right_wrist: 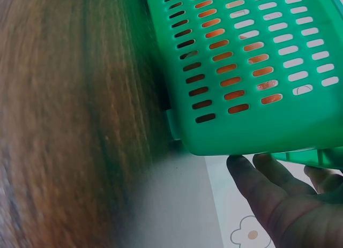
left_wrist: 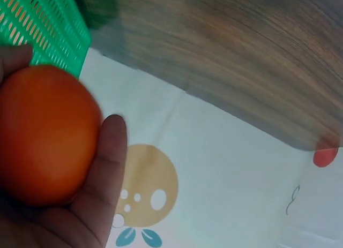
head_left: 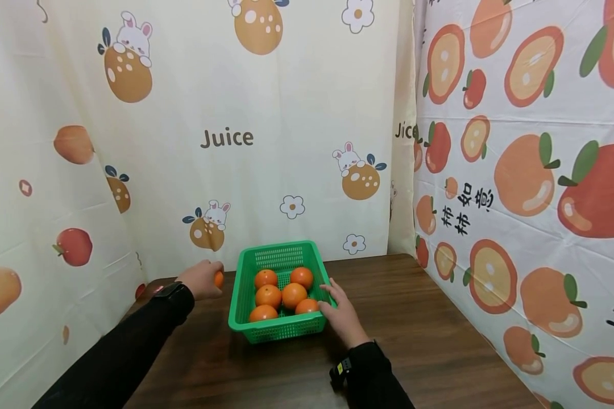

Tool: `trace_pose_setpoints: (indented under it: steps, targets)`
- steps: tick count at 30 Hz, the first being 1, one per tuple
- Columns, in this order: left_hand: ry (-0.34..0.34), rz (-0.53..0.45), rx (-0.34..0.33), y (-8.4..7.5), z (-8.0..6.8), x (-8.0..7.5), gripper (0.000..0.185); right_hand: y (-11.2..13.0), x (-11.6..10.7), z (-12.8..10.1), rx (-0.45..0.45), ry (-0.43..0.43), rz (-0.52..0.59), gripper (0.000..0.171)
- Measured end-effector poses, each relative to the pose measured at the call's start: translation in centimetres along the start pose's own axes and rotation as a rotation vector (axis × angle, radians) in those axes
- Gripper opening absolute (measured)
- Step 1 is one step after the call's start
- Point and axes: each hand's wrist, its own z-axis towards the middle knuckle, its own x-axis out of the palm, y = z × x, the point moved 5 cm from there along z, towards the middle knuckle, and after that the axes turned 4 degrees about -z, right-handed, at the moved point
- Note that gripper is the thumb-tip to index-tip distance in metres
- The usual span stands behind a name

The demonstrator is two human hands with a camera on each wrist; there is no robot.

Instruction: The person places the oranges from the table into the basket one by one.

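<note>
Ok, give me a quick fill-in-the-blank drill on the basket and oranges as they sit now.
1. The left hand grips one ____.
2. The green basket holds ____ oranges.
3. The right hand touches the basket's ____ side.
4. The basket stands on a dark ____ table.

Missing words: orange; five; right; wooden

– What sort of place is this?
– A staged recording booth: fruit-printed cloth backdrops [head_left: 266, 142] reading "Juice" hang around a dark wooden table [head_left: 414, 341] holding only a green basket [head_left: 281, 326] of oranges [head_left: 281, 294].
</note>
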Motion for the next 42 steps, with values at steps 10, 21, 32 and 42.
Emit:
trace_pose_setpoints:
  steps: [10, 21, 32, 42]
  targets:
    - [-0.047, -0.016, -0.010, -1.6, 0.7, -0.9, 0.052, 0.0, 0.0, 0.2, 0.016, -0.003, 0.000, 0.046]
    - [-0.074, 0.005, 0.041, -2.0, 1.0, 0.4, 0.058, -0.1, 0.2, 0.2, 0.006, 0.003, 0.012, 0.050]
    - [-0.098, 0.083, 0.132, -3.9, 2.9, 0.4, 0.059, -0.2, 0.0, 0.1, 0.013, -0.008, 0.021, 0.050]
    - [-0.035, 0.051, 0.103, -4.9, 4.4, 0.2, 0.058, -0.3, 0.1, 0.3, 0.009, 0.006, 0.016, 0.052]
